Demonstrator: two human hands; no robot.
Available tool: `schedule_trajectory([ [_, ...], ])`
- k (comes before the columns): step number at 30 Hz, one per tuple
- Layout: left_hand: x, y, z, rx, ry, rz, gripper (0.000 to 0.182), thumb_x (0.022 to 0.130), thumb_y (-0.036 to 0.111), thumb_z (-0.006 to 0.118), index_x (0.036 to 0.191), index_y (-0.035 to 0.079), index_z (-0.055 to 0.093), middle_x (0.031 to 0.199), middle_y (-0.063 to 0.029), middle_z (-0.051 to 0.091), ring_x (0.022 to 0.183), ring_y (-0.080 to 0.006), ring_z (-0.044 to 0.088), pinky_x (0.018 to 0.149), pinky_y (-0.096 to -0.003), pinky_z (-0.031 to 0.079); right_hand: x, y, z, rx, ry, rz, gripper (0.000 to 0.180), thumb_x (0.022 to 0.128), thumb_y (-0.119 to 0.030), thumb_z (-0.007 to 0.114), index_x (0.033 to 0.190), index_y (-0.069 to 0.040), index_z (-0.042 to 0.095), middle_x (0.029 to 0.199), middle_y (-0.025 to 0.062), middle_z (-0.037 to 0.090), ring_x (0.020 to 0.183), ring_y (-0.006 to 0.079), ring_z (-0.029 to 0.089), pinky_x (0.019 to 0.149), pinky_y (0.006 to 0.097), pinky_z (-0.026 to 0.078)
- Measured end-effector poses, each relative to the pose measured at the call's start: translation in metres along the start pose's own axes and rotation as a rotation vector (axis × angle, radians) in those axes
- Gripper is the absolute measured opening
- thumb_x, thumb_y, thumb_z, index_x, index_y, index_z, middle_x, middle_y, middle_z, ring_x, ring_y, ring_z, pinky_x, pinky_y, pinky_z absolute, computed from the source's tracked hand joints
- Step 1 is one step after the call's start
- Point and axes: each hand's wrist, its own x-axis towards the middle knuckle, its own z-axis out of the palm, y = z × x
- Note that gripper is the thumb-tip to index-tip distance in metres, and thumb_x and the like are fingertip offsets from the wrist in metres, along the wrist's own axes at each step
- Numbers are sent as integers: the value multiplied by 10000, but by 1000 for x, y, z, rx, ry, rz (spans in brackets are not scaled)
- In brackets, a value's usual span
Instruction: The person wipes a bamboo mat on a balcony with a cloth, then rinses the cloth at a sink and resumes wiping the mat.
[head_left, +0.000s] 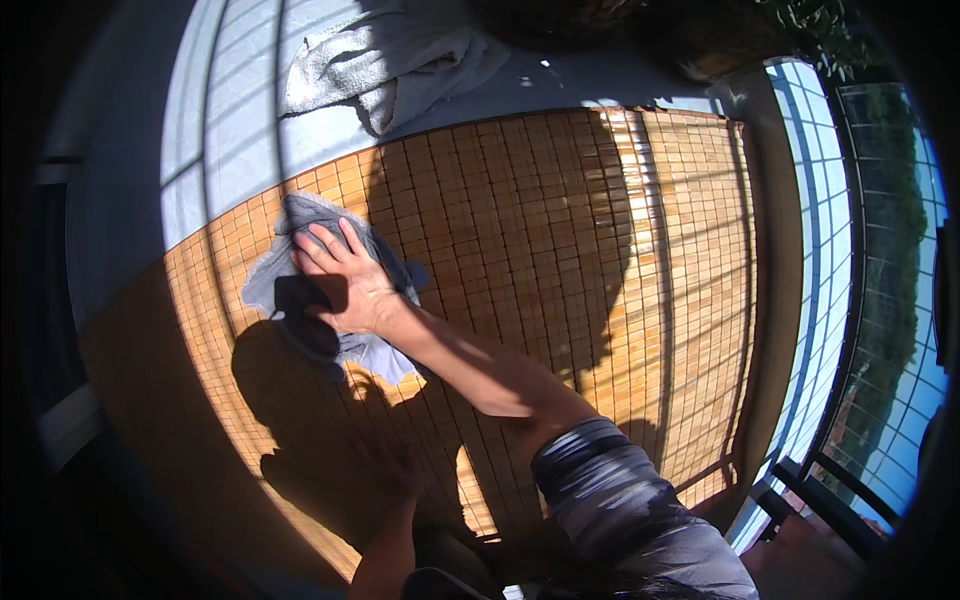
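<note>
My right hand (349, 285) lies flat on a grey cloth (259, 274), fingers spread, on a bamboo tile mat (495, 225). Dark shadow covers its thumb side and part of the cloth, which spreads out in folds around the hand. Lower down, my left hand (394, 465) rests on the mat in deep shadow. Its fingers look apart and I see nothing in them, though detail there is dim. The mat is made of small light-brown tiles in rows, with a darker edging.
Beyond the mat's far edge, a crumpled white towel (382, 71) lies on a pale tiled floor (240, 150). Large dark rounded objects stand at the top, beside green leaves (814, 34). Along the right runs a railing with wire mesh (889, 300); a dark-framed item (832, 502) sits at lower right.
</note>
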Motion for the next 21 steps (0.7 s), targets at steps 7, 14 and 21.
schedule_trajectory([
  [7, -9, -8, -3, 402, -146, -94, 644, 923, 414, 486, 1407, 7, 364, 1498, -240, 264, 1411, -393, 208, 1154, -483, 177, -125, 193, -227, -573, 218, 452, 754, 889, -605, 472, 1456, -117, 375, 1526, 128, 317, 1416, 343, 258, 1140, 598, 122],
  [14, 24, 26, -28, 705, -168, -150, 543, 932, 322, 522, 1334, -27, 413, 1324, -234, 435, 1154, -390, 429, 985, -455, 355, -216, 296, -359, -733, 242, 828, 802, 905, -665, 348, 1507, -140, 275, 1581, 76, 218, 1462, 271, 162, 1165, 541, 57],
  [21, 107, 190, -39, 7, 184, 62, 595, 969, 302, 497, 1467, 42, 301, 1502, -251, 279, 1367, -415, 307, 1107, -513, 263, -220, 298, -355, -672, 349, 762, 759, 900, -633, 387, 1496, -169, 308, 1561, 104, 259, 1450, 314, 186, 1156, 572, 60],
])
